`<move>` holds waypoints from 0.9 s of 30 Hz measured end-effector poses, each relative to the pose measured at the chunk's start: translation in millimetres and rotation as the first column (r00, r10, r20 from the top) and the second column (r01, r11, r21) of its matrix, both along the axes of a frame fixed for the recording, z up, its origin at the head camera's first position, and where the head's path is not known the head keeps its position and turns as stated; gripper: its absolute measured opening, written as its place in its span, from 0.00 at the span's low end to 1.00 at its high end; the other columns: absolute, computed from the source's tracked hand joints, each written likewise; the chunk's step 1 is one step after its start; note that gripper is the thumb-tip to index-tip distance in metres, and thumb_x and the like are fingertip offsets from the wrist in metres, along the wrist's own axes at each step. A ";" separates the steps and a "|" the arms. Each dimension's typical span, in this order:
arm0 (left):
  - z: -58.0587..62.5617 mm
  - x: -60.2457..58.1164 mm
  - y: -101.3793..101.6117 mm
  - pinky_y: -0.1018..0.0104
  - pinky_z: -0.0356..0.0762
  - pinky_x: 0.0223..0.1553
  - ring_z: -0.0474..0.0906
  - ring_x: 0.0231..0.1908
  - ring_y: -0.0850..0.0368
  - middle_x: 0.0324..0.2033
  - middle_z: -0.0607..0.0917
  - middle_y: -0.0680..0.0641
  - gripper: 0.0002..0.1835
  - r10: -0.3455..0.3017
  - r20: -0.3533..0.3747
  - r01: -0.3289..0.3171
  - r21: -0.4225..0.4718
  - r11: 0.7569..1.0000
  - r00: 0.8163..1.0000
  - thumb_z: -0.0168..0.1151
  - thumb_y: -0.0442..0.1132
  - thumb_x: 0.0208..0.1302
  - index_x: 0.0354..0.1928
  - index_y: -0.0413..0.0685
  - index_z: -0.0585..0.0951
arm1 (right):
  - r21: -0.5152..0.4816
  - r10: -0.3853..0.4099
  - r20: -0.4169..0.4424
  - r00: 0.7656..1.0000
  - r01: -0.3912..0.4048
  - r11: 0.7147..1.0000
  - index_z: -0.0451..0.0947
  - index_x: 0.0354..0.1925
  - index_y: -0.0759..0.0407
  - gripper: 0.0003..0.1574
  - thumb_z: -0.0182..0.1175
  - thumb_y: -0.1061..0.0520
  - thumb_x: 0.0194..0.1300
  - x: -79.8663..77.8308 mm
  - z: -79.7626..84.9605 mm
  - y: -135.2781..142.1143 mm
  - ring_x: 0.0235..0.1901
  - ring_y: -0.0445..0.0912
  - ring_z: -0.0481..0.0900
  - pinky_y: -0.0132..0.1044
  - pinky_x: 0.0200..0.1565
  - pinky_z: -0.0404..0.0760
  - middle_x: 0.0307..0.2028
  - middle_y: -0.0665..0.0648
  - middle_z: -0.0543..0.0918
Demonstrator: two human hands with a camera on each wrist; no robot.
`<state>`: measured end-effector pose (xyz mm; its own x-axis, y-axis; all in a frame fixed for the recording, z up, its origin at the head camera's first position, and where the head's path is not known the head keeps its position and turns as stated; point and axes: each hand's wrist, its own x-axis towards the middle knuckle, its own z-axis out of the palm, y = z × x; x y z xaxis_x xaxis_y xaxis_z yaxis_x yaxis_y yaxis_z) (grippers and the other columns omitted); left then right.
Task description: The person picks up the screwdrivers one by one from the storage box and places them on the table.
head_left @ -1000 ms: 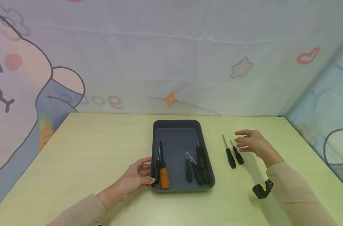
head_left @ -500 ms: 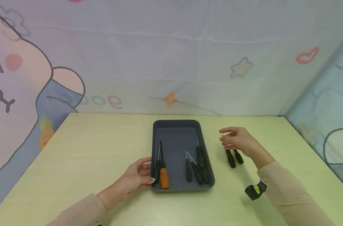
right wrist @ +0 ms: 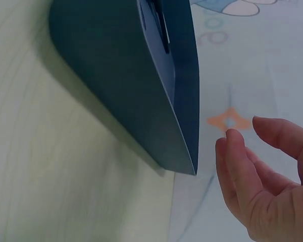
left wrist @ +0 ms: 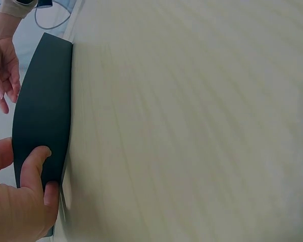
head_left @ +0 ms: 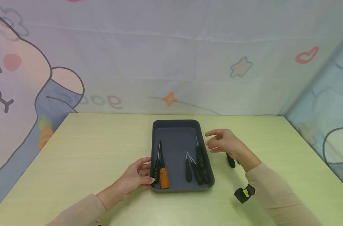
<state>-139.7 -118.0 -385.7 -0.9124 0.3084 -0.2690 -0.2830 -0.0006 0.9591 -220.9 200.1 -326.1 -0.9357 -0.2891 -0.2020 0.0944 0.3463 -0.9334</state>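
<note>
A dark grey tray (head_left: 175, 138) sits on the table. My left hand (head_left: 136, 175) holds its near left side, thumb at the rim; in the left wrist view the fingers (left wrist: 35, 166) lie against the outer wall. Inside on the left are an orange-handled screwdriver (head_left: 164, 179) and a black-handled screwdriver (head_left: 156, 172). Several black screwdrivers lie on the right, among them a small one (head_left: 188, 171) and a longer one (head_left: 200, 155). My right hand (head_left: 225, 142) hovers empty just right of the tray, fingers loosely bent, thumb apart from them in the right wrist view.
Under my right forearm, black handles of two screwdrivers (head_left: 231, 160) show on the table (head_left: 109, 135), partly hidden. A black device (head_left: 244, 193) is strapped at my right sleeve. A printed cloth (head_left: 171, 56) hangs behind the table's back edge.
My right hand has moved left, from beside the two loose screwdrivers and over them to the tray's right side, staying empty. My left hand and the tray have stayed put.
</note>
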 end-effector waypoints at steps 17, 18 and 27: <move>0.1 0.5 -0.6 0.52 0.77 0.44 0.70 0.56 0.40 0.61 0.62 0.30 0.40 -0.006 -0.011 0.006 0.000 1.000 1.000 0.59 0.20 0.54 0.68 0.39 0.56 | 0.039 0.040 -0.002 0.999 -0.040 0.998 0.66 0.58 0.74 0.30 0.58 0.69 0.58 9.2 -12.9 -28.3 0.42 0.58 0.79 0.42 0.39 0.81 0.38 0.62 0.82; 0.3 0.6 -0.5 0.52 0.77 0.44 0.70 0.56 0.40 0.61 0.62 0.30 0.40 -0.004 -0.012 0.004 -0.001 1.000 1.000 0.59 0.20 0.54 0.68 0.39 0.56 | 0.046 0.046 -0.003 0.999 -0.046 0.998 0.66 0.59 0.74 0.30 0.58 0.68 0.58 9.8 -13.5 -29.9 0.42 0.58 0.79 0.42 0.39 0.81 0.38 0.62 0.82; 0.5 0.8 0.1 0.52 0.77 0.45 0.68 0.57 0.39 0.61 0.62 0.31 0.40 0.009 -0.002 -0.009 -0.002 1.000 1.000 0.59 0.19 0.54 0.68 0.39 0.56 | 0.088 0.085 -0.001 0.996 -0.084 0.993 0.67 0.57 0.74 0.28 0.55 0.70 0.56 16.5 -21.7 -44.6 0.36 0.54 0.82 0.41 0.36 0.81 0.35 0.63 0.83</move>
<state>-138.9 -117.9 -385.2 -0.9157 0.2995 -0.2678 -0.2812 -0.0017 0.9597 -204.4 155.5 -347.7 -0.9097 -0.3485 -0.2258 0.0570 0.4338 -0.8992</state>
